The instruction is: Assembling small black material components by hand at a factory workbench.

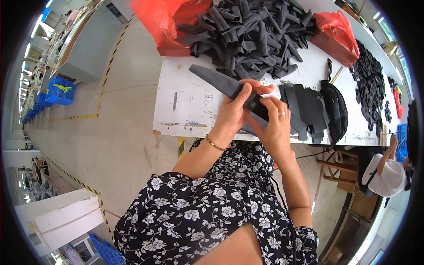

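Above the table's front edge I hold a long, tapered dark grey fabric piece. My left hand is closed around its middle, thumb on top, and the narrow end points to the far left. At its near right end, the fingers of my right hand are bent onto a shiny black part. Whether that part is separate or joined to the fabric, I cannot tell. Right of my hands lie several flat dark strips, overlapping. Beyond is a large heap of rolled dark grey fabric pieces.
On the white table, a red plastic bag sits far left and another red bag at the back right. A black pouch lies right of the strips, before a heap of small black pieces. Another person sits at the right.
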A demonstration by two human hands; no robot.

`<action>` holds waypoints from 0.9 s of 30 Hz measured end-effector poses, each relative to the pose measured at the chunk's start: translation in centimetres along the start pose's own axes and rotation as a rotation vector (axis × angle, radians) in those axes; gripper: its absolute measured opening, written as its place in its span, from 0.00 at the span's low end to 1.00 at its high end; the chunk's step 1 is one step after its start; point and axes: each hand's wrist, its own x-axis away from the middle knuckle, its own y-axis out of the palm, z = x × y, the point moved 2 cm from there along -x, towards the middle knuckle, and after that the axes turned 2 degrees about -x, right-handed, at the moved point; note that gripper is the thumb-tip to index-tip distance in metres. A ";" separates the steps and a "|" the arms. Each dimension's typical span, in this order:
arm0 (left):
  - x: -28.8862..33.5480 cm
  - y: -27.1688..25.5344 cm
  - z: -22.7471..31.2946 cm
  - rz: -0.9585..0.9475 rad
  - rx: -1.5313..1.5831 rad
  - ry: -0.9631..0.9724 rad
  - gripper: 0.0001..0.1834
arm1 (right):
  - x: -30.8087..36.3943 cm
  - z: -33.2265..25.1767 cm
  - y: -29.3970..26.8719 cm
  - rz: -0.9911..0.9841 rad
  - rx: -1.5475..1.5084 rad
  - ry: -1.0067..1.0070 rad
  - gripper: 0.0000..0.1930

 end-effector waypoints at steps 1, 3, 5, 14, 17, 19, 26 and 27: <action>-0.1 -0.6 -0.2 -0.017 -0.020 0.017 0.14 | 0.9 0.9 0.1 -0.037 0.055 -0.023 0.24; 0.1 -0.5 -0.6 0.010 -0.042 0.032 0.14 | 1.1 1.7 0.8 -0.031 -0.016 -0.042 0.24; 1.0 0.2 -1.9 0.049 0.025 0.007 0.14 | 1.1 1.6 1.4 -0.063 -0.116 -0.044 0.23; 0.7 -0.1 -2.0 0.170 0.100 -0.040 0.15 | 0.8 2.0 1.0 -0.150 -0.152 -0.015 0.18; 0.9 -0.4 -3.0 0.151 0.175 -0.070 0.15 | -0.1 1.6 1.5 -0.107 -0.165 -0.061 0.17; 1.1 -0.8 -2.4 0.213 0.152 -0.114 0.14 | 0.3 1.9 1.2 -0.136 -0.152 -0.065 0.17; -0.4 -1.7 -0.2 0.316 0.276 0.015 0.16 | 0.8 3.7 1.0 -0.142 -0.168 -0.125 0.11; -0.7 -1.5 -0.2 0.282 0.205 0.054 0.17 | 0.4 3.6 1.0 -0.135 -0.194 -0.117 0.10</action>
